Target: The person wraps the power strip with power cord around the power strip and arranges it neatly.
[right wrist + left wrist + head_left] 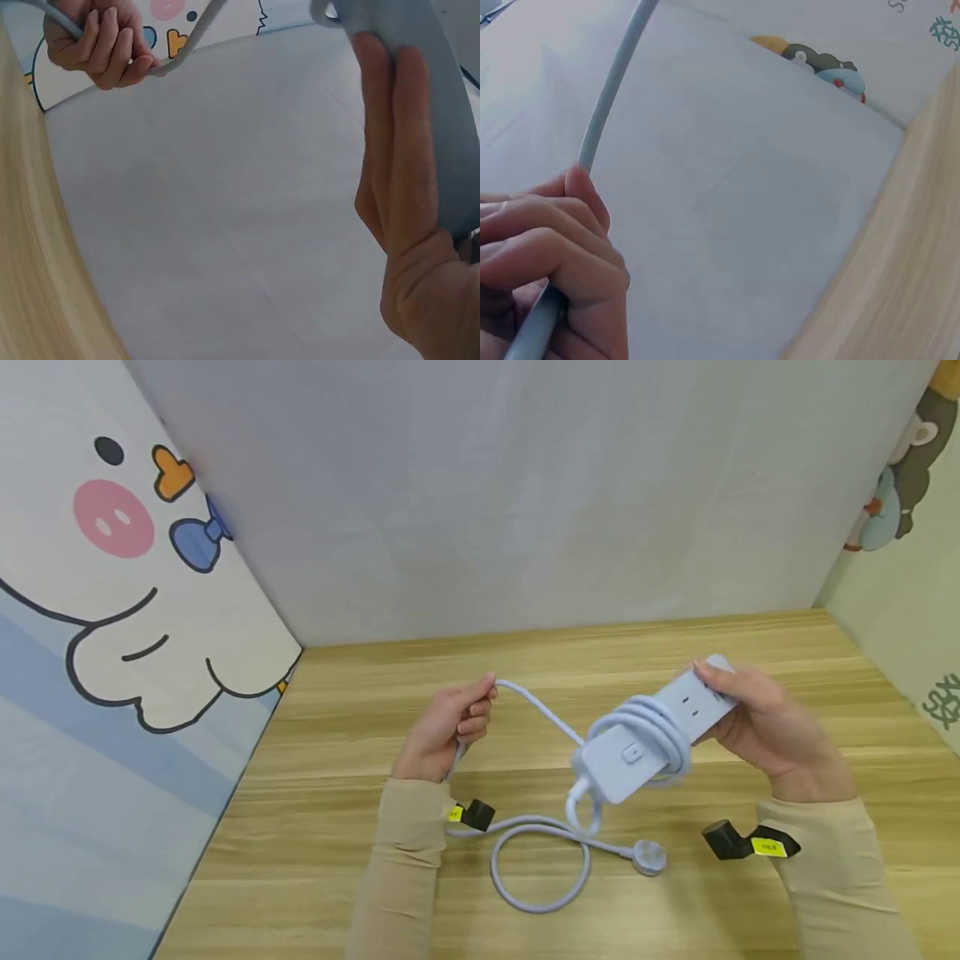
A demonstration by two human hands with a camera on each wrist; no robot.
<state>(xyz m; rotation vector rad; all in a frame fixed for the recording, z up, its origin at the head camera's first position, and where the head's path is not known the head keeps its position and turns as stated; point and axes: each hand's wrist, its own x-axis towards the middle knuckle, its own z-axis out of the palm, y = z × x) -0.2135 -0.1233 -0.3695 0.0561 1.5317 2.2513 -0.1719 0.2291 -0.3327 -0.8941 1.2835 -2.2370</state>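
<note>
My right hand [757, 718] grips the far end of a white power strip [693, 706], thumb on the socket face and fingers beneath. Several turns of its cord [652, 727] are wound round the strip's middle. In the right wrist view, two fingers [412, 142] lie along the strip's underside. My left hand [450, 727] pinches the cord to the left of the strip, with a length running taut between them. The left wrist view shows the cord [607, 97] passing through the curled fingers. The loose cord lies in a loop on the table, ending in a plug [648, 857].
A wood-grain table [315, 860] lies beneath. A pale wall [525, 510] stands behind it, with a cartoon-printed panel [112, 635] on the left and another panel [900, 610] on the right. Each sleeve carries a black wrist mount, the left mount [478, 815] hanging above the cord.
</note>
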